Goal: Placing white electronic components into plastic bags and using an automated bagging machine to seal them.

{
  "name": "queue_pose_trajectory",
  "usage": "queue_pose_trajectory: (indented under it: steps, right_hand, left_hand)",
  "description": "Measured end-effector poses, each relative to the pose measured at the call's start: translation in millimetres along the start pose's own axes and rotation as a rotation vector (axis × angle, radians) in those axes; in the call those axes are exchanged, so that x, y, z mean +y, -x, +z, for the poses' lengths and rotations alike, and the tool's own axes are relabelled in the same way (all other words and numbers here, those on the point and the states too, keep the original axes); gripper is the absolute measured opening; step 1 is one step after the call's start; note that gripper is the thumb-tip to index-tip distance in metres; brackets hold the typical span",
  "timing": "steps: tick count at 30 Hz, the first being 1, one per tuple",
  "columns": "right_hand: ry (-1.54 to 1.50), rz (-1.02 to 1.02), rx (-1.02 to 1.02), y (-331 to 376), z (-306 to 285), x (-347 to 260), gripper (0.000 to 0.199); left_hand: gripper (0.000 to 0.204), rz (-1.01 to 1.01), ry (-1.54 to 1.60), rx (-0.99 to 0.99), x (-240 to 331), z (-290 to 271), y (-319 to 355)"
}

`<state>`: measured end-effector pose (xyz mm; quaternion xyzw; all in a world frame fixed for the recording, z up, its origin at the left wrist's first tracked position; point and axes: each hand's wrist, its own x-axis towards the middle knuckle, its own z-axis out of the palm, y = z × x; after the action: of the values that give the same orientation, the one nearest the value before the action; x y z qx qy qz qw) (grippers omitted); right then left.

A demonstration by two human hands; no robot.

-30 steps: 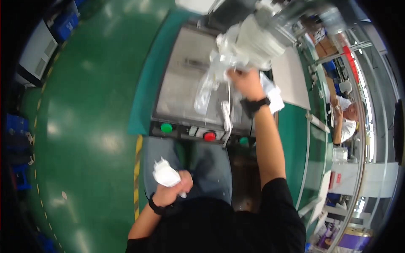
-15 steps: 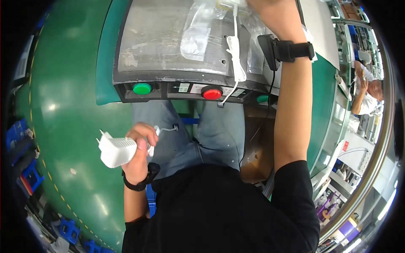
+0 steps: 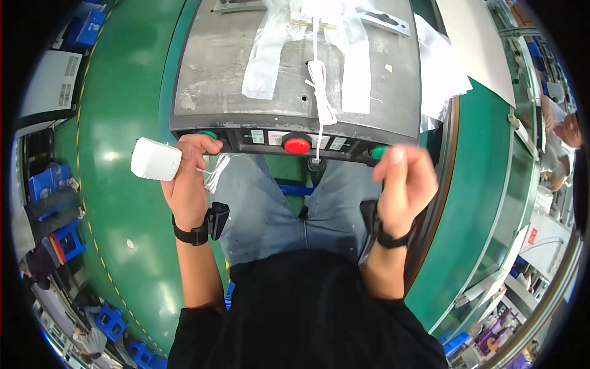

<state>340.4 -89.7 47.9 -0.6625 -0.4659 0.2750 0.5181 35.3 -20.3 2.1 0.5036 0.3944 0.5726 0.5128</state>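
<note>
A white plug-in power adapter [image 3: 155, 160] is gripped in my left hand [image 3: 189, 190], its bundled white cable [image 3: 216, 174] hanging beside the fingers. The fingertips of that hand reach the left green button [image 3: 209, 133] on the front of a grey metal machine [image 3: 209, 80]. My right hand [image 3: 407, 184], slightly blurred, is at the right green button [image 3: 377, 152], fingers curled with nothing visible in them. On the machine top a second tied white cable [image 3: 321, 95] runs down from a white item [image 3: 310, 9] and hangs over the front edge. Clear plastic film [image 3: 264, 67] lies around it.
A red button [image 3: 296, 145] sits mid-panel between the green ones. Metal plates [image 3: 387, 23] lie at the machine's back. Clear bags [image 3: 442, 74] rest on its right, near a green bench [image 3: 485, 160]. Blue stools [image 3: 70, 240] stand left; other people are at the far right.
My right hand has come back from the machine top to the right green button. My left hand, with the adapter, has risen to the left green button. The view has shifted.
</note>
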Motion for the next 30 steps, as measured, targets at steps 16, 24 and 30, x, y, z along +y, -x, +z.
queue_pose_trajectory:
  steps: [16, 24, 30]
  right_hand:
    - [0.132, -0.458, -0.474, 0, -12, -47, 0.01]
    - [-0.27, -0.964, -0.572, 20, -12, -140, 0.015]
    - [-0.074, -1.014, -0.484, 42, -36, -161, 0.013]
  left_hand:
    - [0.024, -0.036, -0.047, 0.06, 3, 7, -3]
    - [0.034, 0.024, -0.133, 0.045, -3, 3, 5]
    - [0.048, -0.046, 0.213, -0.276, 13, 33, 17]
